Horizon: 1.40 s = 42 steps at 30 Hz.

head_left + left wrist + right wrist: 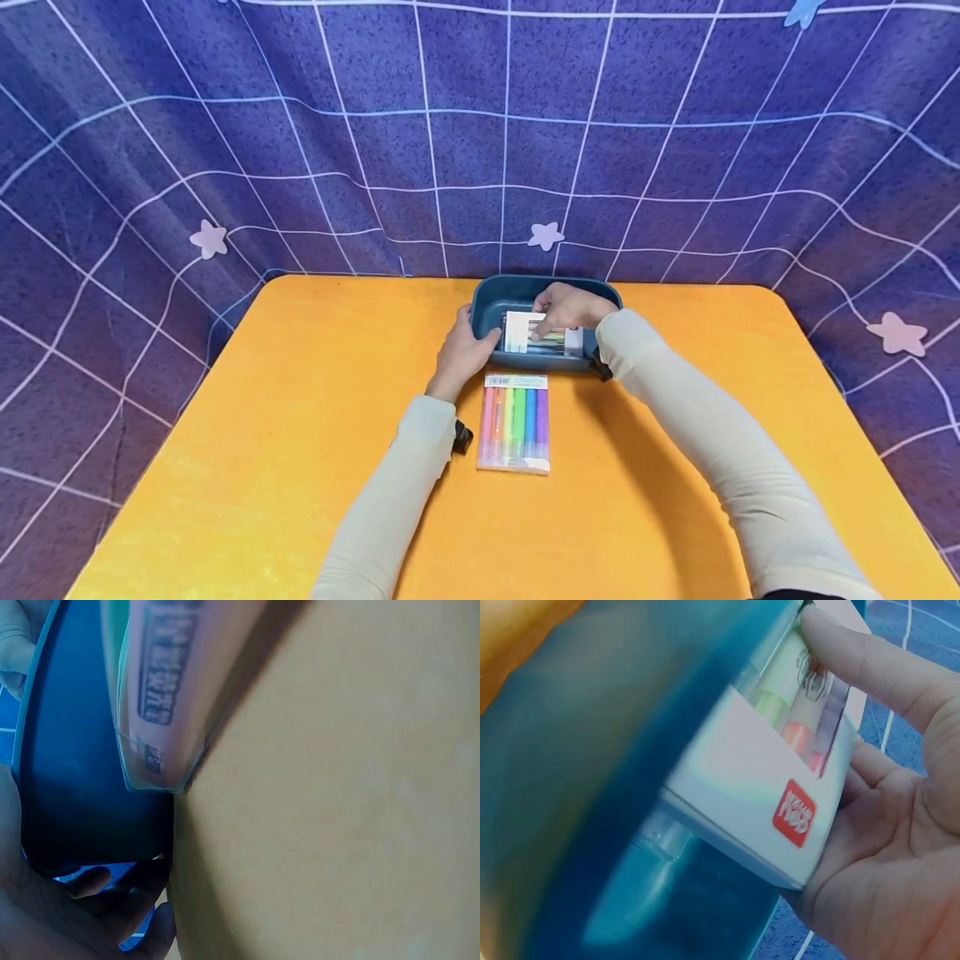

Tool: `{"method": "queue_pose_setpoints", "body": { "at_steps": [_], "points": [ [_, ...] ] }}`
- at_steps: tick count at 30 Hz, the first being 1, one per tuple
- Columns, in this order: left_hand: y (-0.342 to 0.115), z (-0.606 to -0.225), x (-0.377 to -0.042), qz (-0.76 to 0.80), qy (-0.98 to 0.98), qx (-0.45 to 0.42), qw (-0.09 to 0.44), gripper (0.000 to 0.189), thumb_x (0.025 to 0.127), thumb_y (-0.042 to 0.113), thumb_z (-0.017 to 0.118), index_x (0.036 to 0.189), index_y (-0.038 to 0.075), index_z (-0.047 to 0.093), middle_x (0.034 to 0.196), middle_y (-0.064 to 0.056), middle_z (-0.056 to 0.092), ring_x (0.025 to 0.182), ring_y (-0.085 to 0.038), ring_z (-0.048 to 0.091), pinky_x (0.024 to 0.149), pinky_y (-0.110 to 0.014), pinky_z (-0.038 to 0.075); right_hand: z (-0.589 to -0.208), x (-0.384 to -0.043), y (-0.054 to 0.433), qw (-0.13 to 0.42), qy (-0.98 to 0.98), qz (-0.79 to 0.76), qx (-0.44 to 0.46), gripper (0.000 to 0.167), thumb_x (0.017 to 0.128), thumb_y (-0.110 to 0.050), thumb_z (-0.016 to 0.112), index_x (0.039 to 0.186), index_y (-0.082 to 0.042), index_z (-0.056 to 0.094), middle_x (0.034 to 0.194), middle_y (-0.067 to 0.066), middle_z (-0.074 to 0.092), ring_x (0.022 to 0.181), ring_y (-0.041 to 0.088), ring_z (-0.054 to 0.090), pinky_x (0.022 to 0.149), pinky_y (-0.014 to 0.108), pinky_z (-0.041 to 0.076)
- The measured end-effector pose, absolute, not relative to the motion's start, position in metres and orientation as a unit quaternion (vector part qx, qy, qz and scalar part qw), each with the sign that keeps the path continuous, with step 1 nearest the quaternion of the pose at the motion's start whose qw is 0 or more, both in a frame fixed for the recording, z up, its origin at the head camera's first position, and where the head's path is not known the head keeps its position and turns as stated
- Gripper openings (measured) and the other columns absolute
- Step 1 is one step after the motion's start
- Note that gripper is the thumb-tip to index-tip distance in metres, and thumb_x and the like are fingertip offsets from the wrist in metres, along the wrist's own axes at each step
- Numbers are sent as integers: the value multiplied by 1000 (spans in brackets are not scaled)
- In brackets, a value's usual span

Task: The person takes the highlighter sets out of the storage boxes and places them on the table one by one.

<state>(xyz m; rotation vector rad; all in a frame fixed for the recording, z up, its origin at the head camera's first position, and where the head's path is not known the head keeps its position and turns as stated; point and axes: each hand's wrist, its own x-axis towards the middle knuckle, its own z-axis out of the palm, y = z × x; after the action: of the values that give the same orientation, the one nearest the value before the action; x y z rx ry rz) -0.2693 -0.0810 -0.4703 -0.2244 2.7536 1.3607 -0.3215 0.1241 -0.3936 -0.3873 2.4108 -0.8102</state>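
- We see the left hand gripping the left end of the blue bin.
- Inside it, we note the right hand pinching a pen box (white, red label).
- We log the highlighter pack just near-side of the bin.

Right-wrist feed: I read "deli" on a red label at one corner of the white box — lettering upside down to my view, with smaller characters beside it that I can't resolve. Dark printing on the pens in the box window: illegible. Left-wrist feed: a dark block of characters on the pink marker, too blurred to read. Head feed: barcode on the marker pack's white strip — fine print too small.
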Motion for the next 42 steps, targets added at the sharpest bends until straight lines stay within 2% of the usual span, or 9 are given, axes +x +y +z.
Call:
{"method": "queue_pose_setpoints", "body": {
  "at_steps": [5, 7, 13, 15, 19, 26, 29, 35, 42],
  "points": [
    [-81, -471, -267, 437, 896, -74, 35, 71, 96, 44, 60, 155, 19, 28, 153, -11, 49, 131, -33, 53, 112, -59, 42, -395, -322, 128, 295, 891, -311, -146, 61, 85, -20, 80, 138, -2, 56, 115, 8, 59, 63, 12, 37, 53, 26, 35],
    [-80, -471, -266, 434, 897, -75, 37, 71, 96, 45, 59, 155, 20, 28, 153, -10, 49, 131, -33, 53, 112, -58, 42, -395, -322, 129, 297, 890, -313, -147, 61, 85, -20, 80, 139, -3, 56, 115, 8, 60, 59, 12, 34, 52, 26, 34],
    [-80, -470, -266, 438, 895, -74, 34, 71, 96, 45, 59, 155, 20, 29, 153, -10, 49, 131, -33, 54, 112, -59, 42, -392, -320, 132, 284, 893, -313, -153, 60, 83, -21, 82, 137, -4, 60, 137, 13, 61, 71, 13, 47, 52, 25, 40],
    [-80, -469, -265, 439, 895, -72, 32, 71, 96, 45, 60, 155, 19, 29, 153, -11, 50, 131, -33, 54, 111, -59, 43, -391, -318, 132, 283, 893, -315, -152, 58, 83, -21, 82, 135, -4, 61, 136, 14, 62, 74, 13, 49, 52, 25, 41],
    [-81, -469, -265, 439, 895, -69, 30, 70, 97, 43, 59, 155, 19, 29, 153, -11, 50, 132, -34, 54, 112, -59, 42, -388, -316, 133, 283, 891, -323, -146, 55, 83, -19, 82, 132, -3, 63, 131, 14, 64, 67, 13, 46, 51, 25, 40],
    [-82, -470, -264, 450, 891, -64, 18, 68, 97, 41, 60, 154, 19, 32, 150, -11, 53, 129, -34, 55, 110, -59, 43, -386, -315, 133, 271, 892, -333, -144, 56, 82, -17, 82, 132, 0, 62, 137, 17, 62, 63, 10, 47, 50, 23, 40],
    [-82, -470, -264, 449, 891, -64, 19, 68, 97, 41, 60, 154, 19, 32, 149, -11, 53, 128, -33, 56, 110, -59, 43, -386, -315, 133, 269, 891, -336, -147, 51, 83, -16, 81, 129, -1, 63, 131, 16, 64, 59, 9, 45, 50, 23, 40],
    [-82, -471, -264, 449, 891, -65, 17, 66, 97, 41, 60, 154, 19, 33, 150, -11, 53, 129, -33, 55, 111, -59, 43, -384, -315, 133, 260, 888, -346, -156, 34, 84, -14, 80, 115, -5, 70, 103, 6, 72, 53, 8, 40, 47, 24, 37],
    [-81, -469, -264, 452, 889, -69, 20, 65, 97, 41, 59, 153, 19, 33, 150, -10, 53, 129, -33, 55, 112, -59, 43, -377, -311, 133, 260, 883, -355, -164, 27, 85, -12, 79, 110, -4, 72, 88, 0, 71, 52, 8, 38, 47, 24, 34]
  ]
}}
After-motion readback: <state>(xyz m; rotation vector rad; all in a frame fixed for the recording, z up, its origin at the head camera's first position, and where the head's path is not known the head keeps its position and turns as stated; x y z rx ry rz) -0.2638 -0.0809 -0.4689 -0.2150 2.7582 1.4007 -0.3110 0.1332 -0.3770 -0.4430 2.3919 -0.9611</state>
